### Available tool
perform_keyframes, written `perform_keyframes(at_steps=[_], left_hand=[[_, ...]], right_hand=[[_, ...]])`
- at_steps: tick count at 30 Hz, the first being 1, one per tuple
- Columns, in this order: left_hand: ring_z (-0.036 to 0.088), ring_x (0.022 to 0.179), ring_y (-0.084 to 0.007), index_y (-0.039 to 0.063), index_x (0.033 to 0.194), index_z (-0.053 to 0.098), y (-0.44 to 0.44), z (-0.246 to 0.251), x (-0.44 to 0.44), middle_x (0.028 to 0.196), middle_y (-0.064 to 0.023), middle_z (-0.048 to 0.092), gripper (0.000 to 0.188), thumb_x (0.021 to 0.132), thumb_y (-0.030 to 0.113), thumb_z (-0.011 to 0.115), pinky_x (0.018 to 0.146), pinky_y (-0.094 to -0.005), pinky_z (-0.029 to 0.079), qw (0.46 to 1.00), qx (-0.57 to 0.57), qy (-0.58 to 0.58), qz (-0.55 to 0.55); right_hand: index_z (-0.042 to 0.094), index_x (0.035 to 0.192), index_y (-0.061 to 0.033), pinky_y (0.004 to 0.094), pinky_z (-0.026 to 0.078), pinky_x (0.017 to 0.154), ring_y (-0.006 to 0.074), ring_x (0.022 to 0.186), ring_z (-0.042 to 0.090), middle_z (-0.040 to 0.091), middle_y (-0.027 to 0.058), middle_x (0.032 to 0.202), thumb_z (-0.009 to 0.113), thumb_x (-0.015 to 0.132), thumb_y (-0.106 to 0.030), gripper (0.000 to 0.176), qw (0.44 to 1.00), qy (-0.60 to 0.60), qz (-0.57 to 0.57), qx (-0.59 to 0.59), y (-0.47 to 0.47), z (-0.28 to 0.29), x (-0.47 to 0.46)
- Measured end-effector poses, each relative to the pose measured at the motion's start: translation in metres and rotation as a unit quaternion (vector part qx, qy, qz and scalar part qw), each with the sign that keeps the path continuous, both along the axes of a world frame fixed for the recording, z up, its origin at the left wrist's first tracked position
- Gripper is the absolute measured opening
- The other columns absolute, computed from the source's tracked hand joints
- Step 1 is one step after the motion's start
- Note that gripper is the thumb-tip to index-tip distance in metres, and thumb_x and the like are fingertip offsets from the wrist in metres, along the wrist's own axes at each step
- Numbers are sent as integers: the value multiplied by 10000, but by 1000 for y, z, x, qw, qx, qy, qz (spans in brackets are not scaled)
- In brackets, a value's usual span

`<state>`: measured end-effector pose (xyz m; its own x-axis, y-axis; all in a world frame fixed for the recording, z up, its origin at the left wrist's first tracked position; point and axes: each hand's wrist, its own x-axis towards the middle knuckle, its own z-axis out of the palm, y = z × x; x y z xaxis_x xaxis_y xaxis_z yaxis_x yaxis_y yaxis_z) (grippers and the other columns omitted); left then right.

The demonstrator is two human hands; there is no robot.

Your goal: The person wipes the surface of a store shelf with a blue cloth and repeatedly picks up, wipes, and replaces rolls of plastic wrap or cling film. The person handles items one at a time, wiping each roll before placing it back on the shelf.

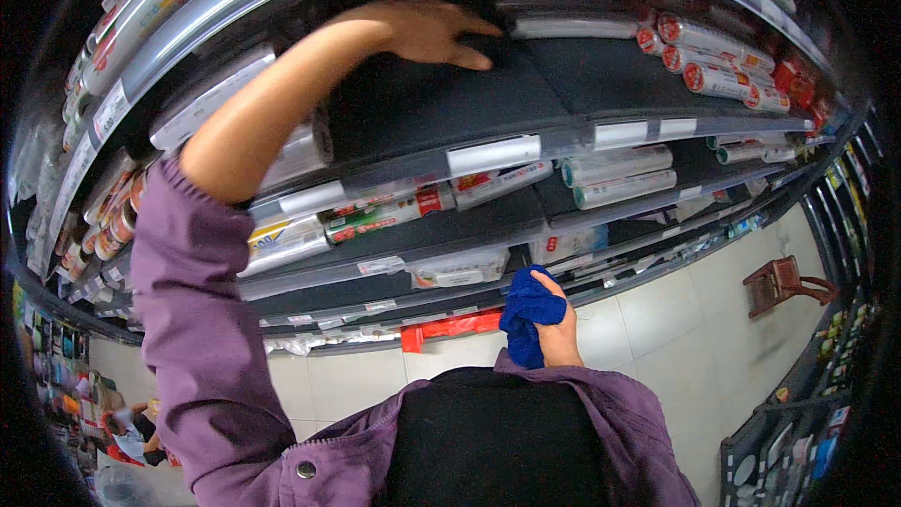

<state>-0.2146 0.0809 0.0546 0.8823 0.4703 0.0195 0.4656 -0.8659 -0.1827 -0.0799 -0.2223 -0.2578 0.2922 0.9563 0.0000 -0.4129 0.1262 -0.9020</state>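
Observation:
My left hand reaches far over an upper shelf board, its fingers apart and blurred. Its fingertips come close to a wrapped roll; whether they touch it I cannot tell. Held at chest height, a bunched dark blue cloth is in the grip of my right hand, with the thumb over it. Several white rolls with red ends lie to the right on the same shelf. Below my left forearm are a plastic-wrapped roll and a green and red box.
Rails with price labels edge the shelves. White rolls with green ends lie one level lower. A red strip runs along the bottom. A brown stool stands on the tiles; a person is at the lower left.

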Motion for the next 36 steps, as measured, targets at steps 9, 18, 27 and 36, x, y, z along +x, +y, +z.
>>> perform_keyframes(at_steps=[9, 18, 27, 36], left_hand=[[235, 1441, -354, 238, 1529, 239, 124, -87, 192, 1575, -139, 229, 764, 902, 474, 608, 1177, -499, 224, 985, 108, -100, 92], [323, 1400, -365, 173, 1508, 293, 169, -98, 210, 1535, -165, 320, 801, 863, 523, 612, 1143, -493, 268, 986, 71, -130, 82], [676, 676, -265, -8, 1252, 533, -74, -39, 101, 863, -186, 662, 634, 919, 531, 512, 593, -386, 574, 687, -584, -401, 162], [572, 1054, -213, 6, 1442, 343, -241, -166, 7, 1225, -157, 553, 757, 952, 573, 446, 855, -331, 483, 574, -473, -666, 63]], right_hand=[[536, 1291, 22, 298, 520, 835, 164, 938, 634, 651, 101, 1090, 652, 873, -21, 436, 996, 32, -73, -34, -38, 0, 67], [538, 1309, -6, 298, 526, 849, 173, 941, 637, 655, 98, 1085, 585, 802, 107, 522, 980, -11, -194, -53, -74, -21, 132], [505, 1325, 3, 318, 529, 816, 178, 934, 631, 629, 103, 1121, 619, 873, 7, 466, 997, -9, -72, -20, -29, -1, 129], [440, 1371, 20, 317, 432, 981, 171, 1047, 587, 607, 116, 1191, 581, 893, -71, 507, 967, -152, -60, 198, 12, 50, 82]])
